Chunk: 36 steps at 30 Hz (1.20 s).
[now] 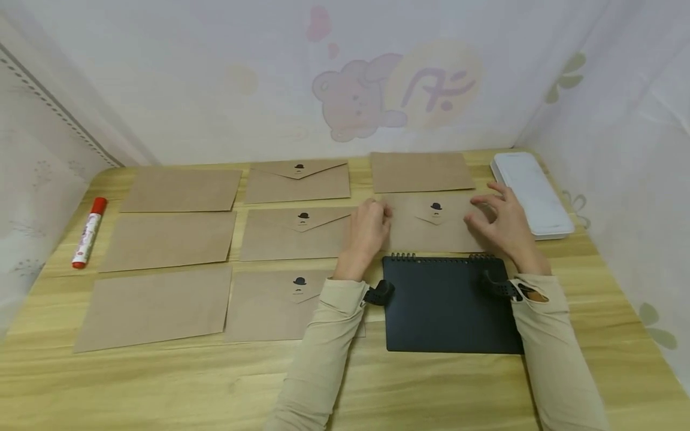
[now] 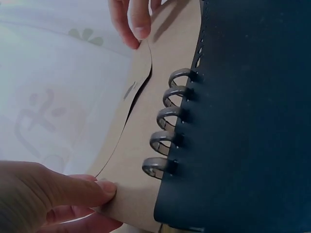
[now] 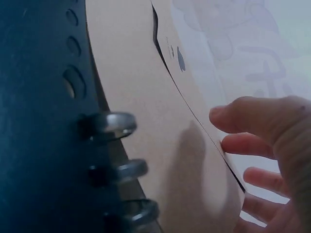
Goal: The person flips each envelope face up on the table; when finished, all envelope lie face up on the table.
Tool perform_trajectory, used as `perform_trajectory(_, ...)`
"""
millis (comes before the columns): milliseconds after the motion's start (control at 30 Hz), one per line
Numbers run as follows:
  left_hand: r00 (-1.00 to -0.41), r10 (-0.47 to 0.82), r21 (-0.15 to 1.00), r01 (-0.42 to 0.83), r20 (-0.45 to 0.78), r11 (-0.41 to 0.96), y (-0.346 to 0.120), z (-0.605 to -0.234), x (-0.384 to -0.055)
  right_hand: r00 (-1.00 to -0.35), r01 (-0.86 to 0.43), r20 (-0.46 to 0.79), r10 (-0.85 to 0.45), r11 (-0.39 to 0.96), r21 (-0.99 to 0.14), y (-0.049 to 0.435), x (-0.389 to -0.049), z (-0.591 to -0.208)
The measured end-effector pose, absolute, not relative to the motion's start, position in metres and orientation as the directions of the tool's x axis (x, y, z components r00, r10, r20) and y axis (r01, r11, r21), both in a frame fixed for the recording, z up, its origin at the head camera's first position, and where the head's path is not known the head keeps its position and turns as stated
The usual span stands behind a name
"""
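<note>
Left hand (image 1: 368, 230): brown envelope (image 1: 426, 238) pinched by its left edge. Right hand (image 1: 501, 220): held loosely spread by the other end. A bowler hat (image 1: 436, 206) and moustache (image 1: 436, 214) are printed on the flap (image 1: 419, 207), tiny lettering (image 1: 436, 216) unreadable. The envelope's laid just beyond a black ring-bound notebook (image 1: 447, 305).

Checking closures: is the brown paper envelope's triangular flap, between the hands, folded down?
Folded down, not flat: the flap overlaps the envelope, a dark gap beneath.
</note>
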<state>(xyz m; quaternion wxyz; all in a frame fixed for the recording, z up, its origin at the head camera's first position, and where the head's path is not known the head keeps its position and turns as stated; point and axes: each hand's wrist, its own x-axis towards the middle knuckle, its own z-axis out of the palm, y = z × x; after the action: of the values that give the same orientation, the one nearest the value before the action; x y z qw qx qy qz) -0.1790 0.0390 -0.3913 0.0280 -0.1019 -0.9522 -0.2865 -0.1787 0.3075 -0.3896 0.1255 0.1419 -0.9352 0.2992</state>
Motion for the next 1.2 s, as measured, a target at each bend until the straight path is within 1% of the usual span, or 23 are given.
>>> perform_trajectory(133, -0.978, 0.18, 0.526, 0.207, 0.103, 0.825, 0.039, -0.392, -0.179, -0.947, -0.312, 0.234, -0.219, 0.797, -0.517, 0.307, -0.178, -0.39)
perform_trajectory(300, -0.974, 0.179, 0.43, 0.222, 0.14, 0.875, 0.04, -0.394, -0.179, -0.957, -0.277, 0.057, -0.285, 0.834, -0.478, 0.307, -0.178, -0.391)
perform_trajectory(367, -0.975, 0.166, 0.396, 0.213, 0.151, 0.893, 0.04, -0.395, -0.179, -0.951, -0.278, 0.011, -0.309, 0.837, -0.472, 0.307, -0.18, -0.391)
perform_trajectory(600, -0.972, 0.119, 0.351, 0.186, 0.204, 0.918, 0.04, -0.396, -0.179, -0.942, -0.279, -0.038, -0.333, 0.843, -0.459, 0.307, -0.181, -0.391)
perform_trajectory(700, -0.968, 0.152, 0.328, 0.212, 0.199, 0.921, 0.043, -0.387, -0.175, -0.944, -0.265, -0.06, -0.326, 0.852, -0.452, 0.307, -0.18, -0.39)
perform_trajectory(767, -0.959, 0.239, 0.325, 0.277, 0.154, 0.904, 0.049, -0.376, -0.169, -0.945, -0.257, -0.067, -0.32, 0.854, -0.453, 0.306, -0.18, -0.389)
perform_trajectory(833, -0.916, 0.392, 0.322, 0.396, 0.082, 0.86, 0.061, -0.363, -0.159, -0.947, -0.256, -0.06, -0.316, 0.854, -0.453, 0.306, -0.179, -0.39)
perform_trajectory(867, -0.879, 0.475, 0.329, 0.459, 0.035, 0.825, 0.068, -0.358, -0.153, -0.948, -0.257, -0.054, -0.314, 0.852, -0.456, 0.305, -0.179, -0.39)
perform_trajectory(933, -0.783, 0.619, 0.344, 0.565, -0.063, 0.75, 0.086, -0.35, -0.138, -0.949, -0.263, -0.038, -0.314, 0.849, -0.457, 0.306, -0.179, -0.391)
perform_trajectory(1000, -0.692, 0.703, 0.334, 0.631, -0.165, 0.7, 0.105, -0.347, -0.119, -0.948, -0.273, -0.022, -0.317, 0.846, -0.458, 0.307, -0.179, -0.392)
perform_trajectory(1033, -0.669, 0.712, 0.316, 0.642, -0.214, 0.698, 0.113, -0.347, -0.109, -0.947, -0.278, -0.015, -0.321, 0.845, -0.457, 0.307, -0.179, -0.393)
perform_trajectory(1067, -0.659, 0.707, 0.281, 0.649, -0.257, 0.707, 0.121, -0.348, -0.1, -0.946, -0.287, -0.007, -0.325, 0.843, -0.456, 0.307, -0.18, -0.393)
perform_trajectory(1133, -0.668, 0.673, 0.197, 0.648, -0.318, 0.735, 0.135, -0.35, -0.083, -0.943, -0.3, 0.006, -0.334, 0.84, -0.452, 0.307, -0.18, -0.394)
perform_trajectory(1200, -0.696, 0.625, 0.122, 0.629, -0.354, 0.768, 0.144, -0.353, -0.072, -0.94, -0.311, 0.016, -0.34, 0.84, -0.445, 0.306, -0.181, -0.395)
